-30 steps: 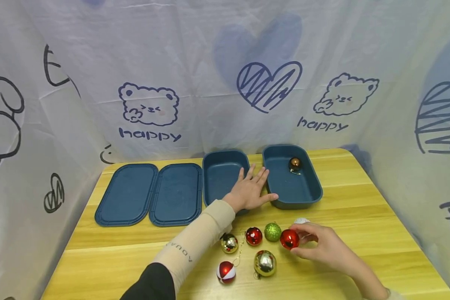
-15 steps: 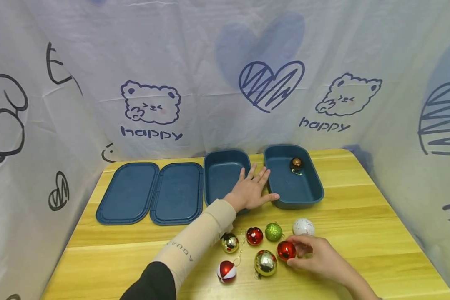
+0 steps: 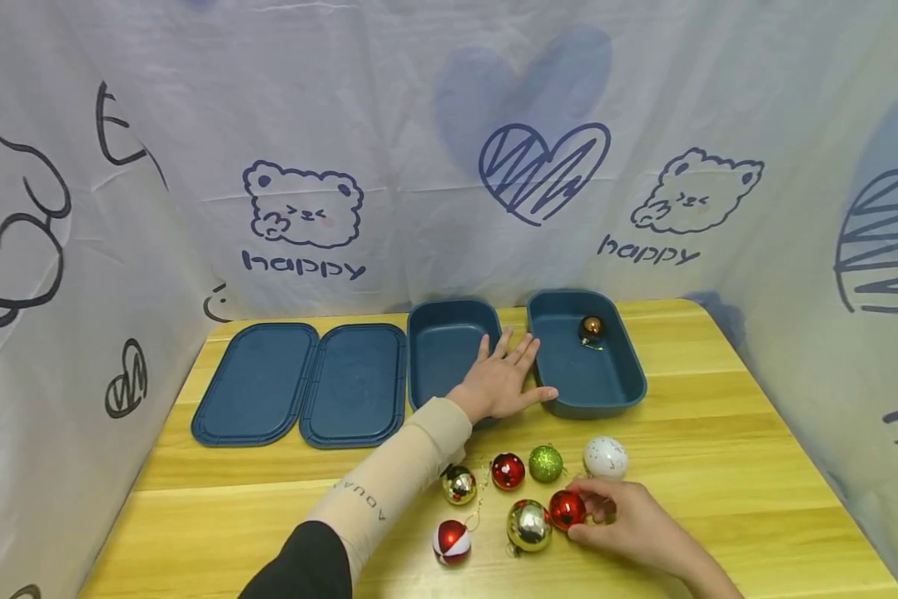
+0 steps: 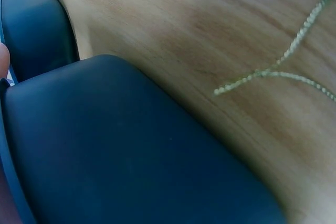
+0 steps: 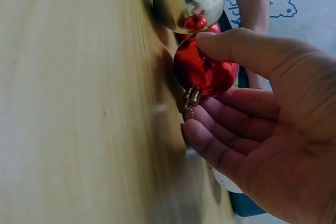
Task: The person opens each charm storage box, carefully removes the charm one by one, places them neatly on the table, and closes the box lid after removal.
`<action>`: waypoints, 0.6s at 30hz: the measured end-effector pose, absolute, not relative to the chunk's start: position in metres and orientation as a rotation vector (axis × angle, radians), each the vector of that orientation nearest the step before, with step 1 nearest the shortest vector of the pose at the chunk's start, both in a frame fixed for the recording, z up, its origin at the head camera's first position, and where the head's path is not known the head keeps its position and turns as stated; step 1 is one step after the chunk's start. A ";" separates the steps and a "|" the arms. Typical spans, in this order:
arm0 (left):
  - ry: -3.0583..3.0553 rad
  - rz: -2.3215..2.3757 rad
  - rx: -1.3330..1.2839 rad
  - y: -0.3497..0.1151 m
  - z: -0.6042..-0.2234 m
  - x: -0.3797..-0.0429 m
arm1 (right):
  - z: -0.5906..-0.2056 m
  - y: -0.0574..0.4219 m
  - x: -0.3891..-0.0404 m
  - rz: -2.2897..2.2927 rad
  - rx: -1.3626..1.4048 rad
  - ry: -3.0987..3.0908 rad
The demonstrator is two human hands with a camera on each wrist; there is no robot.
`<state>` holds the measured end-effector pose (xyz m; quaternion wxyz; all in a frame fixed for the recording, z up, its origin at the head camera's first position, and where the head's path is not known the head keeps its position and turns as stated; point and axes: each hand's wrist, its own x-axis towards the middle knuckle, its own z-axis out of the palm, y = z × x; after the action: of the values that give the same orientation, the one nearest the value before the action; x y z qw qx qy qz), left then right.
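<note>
In the head view my right hand [image 3: 622, 524] holds a shiny red bauble [image 3: 568, 509] low at the table, beside a large gold bauble [image 3: 528, 526]. The right wrist view shows the thumb on the red bauble [image 5: 206, 69] and fingers curled behind it, its metal cap hanging downward. My left hand [image 3: 499, 384] lies with fingers spread over the edge of one blue box [image 3: 449, 320], its fingertips and thumb reaching the neighbouring blue box [image 3: 589, 409]. Inside that second box sits a brown bauble [image 3: 591, 328]. The left wrist view shows mostly box wall [image 4: 131, 150].
Near the right hand lie a white bauble [image 3: 605, 457], a green glitter one [image 3: 545, 463] and a dotted red one [image 3: 508, 472]. A small gold bauble [image 3: 459, 485] and a red-and-white one [image 3: 452, 542] are further left. Two blue lids [image 3: 255, 384] lie flat at the left.
My right hand has moved the red bauble left and toward me, from beside the green bauble to beside the large gold one, uncovering the white bauble. The left hand stays put.
</note>
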<state>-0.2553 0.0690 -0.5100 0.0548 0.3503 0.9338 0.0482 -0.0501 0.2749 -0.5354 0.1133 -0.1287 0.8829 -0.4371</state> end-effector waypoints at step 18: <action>2.836 0.125 1.052 0.070 -0.509 -0.254 | -0.537 0.277 -0.050 -1.268 -0.418 2.599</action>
<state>-0.2540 0.0697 -0.5089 0.0569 0.3468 0.9353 0.0412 -0.0502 0.2773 -0.5366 0.1099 -0.1422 0.8841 -0.4313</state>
